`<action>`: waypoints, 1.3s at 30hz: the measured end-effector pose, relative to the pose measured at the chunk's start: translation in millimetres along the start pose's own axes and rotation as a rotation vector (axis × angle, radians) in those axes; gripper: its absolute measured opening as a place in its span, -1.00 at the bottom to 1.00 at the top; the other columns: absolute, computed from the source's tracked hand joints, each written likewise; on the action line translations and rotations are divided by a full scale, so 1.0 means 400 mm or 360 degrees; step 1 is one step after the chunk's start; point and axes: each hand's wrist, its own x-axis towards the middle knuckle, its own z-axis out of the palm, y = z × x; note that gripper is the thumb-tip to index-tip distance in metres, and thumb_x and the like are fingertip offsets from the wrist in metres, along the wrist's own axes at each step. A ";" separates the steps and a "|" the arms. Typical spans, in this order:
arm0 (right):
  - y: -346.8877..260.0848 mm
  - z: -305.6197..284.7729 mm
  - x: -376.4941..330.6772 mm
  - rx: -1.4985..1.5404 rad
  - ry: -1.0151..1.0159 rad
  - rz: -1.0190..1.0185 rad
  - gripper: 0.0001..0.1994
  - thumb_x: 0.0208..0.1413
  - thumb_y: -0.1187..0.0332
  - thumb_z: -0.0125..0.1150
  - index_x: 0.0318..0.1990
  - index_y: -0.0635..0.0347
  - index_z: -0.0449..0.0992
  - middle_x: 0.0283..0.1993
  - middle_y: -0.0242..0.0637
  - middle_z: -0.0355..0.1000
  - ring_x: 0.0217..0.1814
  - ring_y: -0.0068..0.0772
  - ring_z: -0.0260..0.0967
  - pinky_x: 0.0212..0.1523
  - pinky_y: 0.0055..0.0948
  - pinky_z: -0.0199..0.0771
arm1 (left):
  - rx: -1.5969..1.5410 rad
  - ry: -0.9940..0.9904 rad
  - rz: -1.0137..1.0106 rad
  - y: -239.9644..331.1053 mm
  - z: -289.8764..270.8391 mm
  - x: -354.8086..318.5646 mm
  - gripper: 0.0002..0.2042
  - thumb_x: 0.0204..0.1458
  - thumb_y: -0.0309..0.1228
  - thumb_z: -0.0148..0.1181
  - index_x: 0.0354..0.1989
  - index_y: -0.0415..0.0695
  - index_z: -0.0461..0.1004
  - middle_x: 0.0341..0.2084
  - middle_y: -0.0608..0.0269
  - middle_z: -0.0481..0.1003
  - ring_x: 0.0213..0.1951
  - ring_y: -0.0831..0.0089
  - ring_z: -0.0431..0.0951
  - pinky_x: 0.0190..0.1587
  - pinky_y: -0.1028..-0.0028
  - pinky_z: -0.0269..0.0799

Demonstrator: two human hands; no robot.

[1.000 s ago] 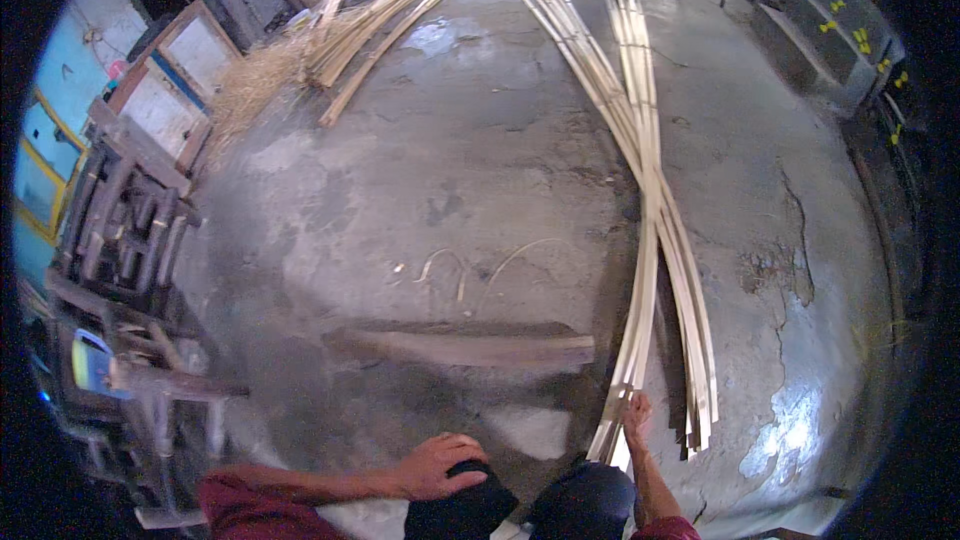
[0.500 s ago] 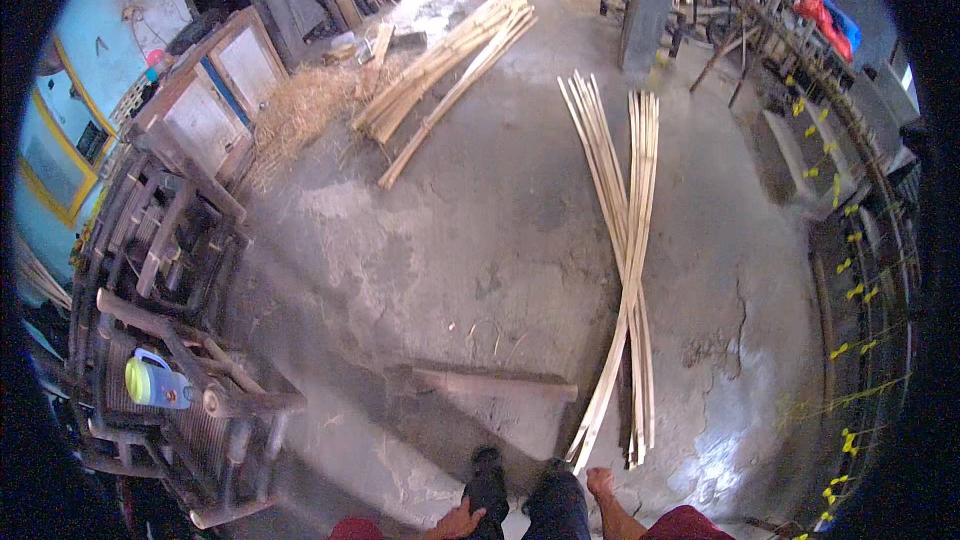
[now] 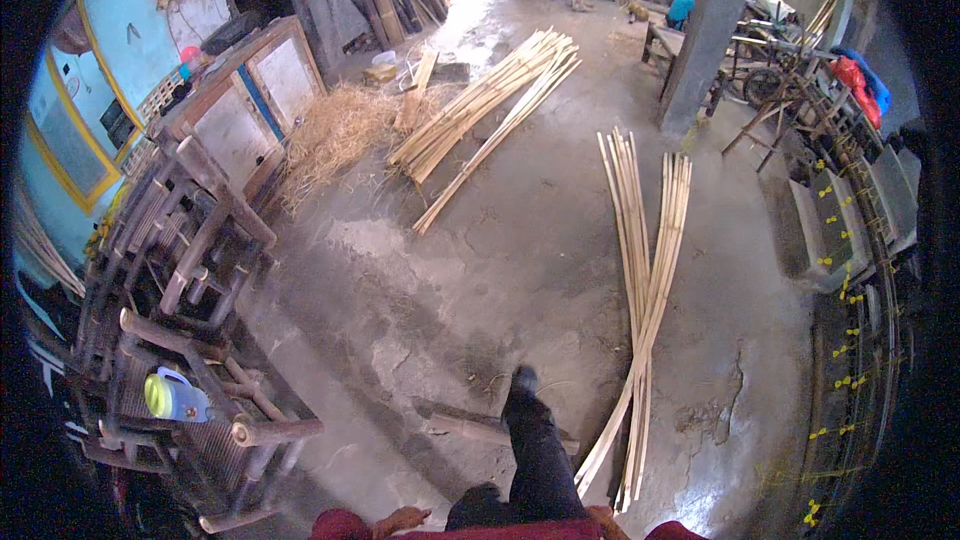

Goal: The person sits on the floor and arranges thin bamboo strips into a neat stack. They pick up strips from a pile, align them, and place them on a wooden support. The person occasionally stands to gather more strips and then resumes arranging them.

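Bamboo splits, long, pale and thin, lie in a loose bundle [image 3: 645, 310] on the grey cracked concrete floor [image 3: 480, 240], fanned wide at the far end and crossing near the person's feet, as if laid down lengthwise so single strips can be drawn off from the near tips. The near ends stop just to the right of the person's dark-trousered leg [image 3: 535, 450], which is stretched forward with the foot beside a short brown wooden billet [image 3: 470, 427] lying flat across the floor.

The left hand [image 3: 400, 518] shows at the lower edge, above a dark red sleeve, fingers spread and empty, touching nothing that can be seen. The right hand [image 3: 606, 519] is only a sliver at the edge near the ends of the splits; whether it is open or closed on anything cannot be told.

A second heap of thicker pale bamboo slats [image 3: 490, 105] lies further off, diagonally, next to a pile of dry straw [image 3: 335, 135]. To the left stands a stack of dark bamboo furniture frames [image 3: 180, 320], with a yellow-green plastic jug with a blue handle [image 3: 175, 397] resting on a lower rail, kept off the floor. A grey concrete pillar [image 3: 705, 30] rises at the back, and a blue wall with a yellow-framed window [image 3: 75, 120] closes the left side.
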 end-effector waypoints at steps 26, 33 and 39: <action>-2.064 0.847 0.431 -0.1461 0.0012 -0.1357 -0.67 -0.01 0.25 0.01 -0.12 0.25 0.34 -0.25 -0.05 0.35 -0.20 -0.15 0.31 -0.19 -0.30 0.30 | -0.1125 0.1388 -0.0679 -0.391 -1.876 0.001 -0.63 -0.13 -0.30 0.10 -0.16 -0.26 0.34 -0.38 0.06 0.46 -0.39 0.34 0.47 -0.26 0.49 0.36; -2.380 1.144 0.449 -0.1530 -0.0147 -0.1107 -0.48 -0.04 0.07 -0.02 0.04 0.17 0.17 0.02 0.04 0.15 0.02 0.08 0.14 -0.02 -0.13 0.20 | -0.1500 0.1754 -0.0302 -0.450 -2.582 -0.036 -0.69 -0.12 -0.31 0.08 -0.22 -0.22 0.38 -0.42 0.10 0.48 -0.36 0.35 0.48 -0.23 0.48 0.35; -2.725 1.355 0.558 -0.2027 -0.0106 -0.0961 -0.28 -0.17 0.00 0.09 0.17 -0.04 -0.03 0.10 0.13 -0.04 0.09 0.18 0.01 -0.05 -0.01 0.19 | -0.1427 0.1929 -0.0294 -0.517 -2.902 0.036 -0.71 -0.12 -0.32 0.09 -0.25 -0.25 0.37 -0.38 0.04 0.45 -0.31 0.26 0.46 -0.22 0.39 0.33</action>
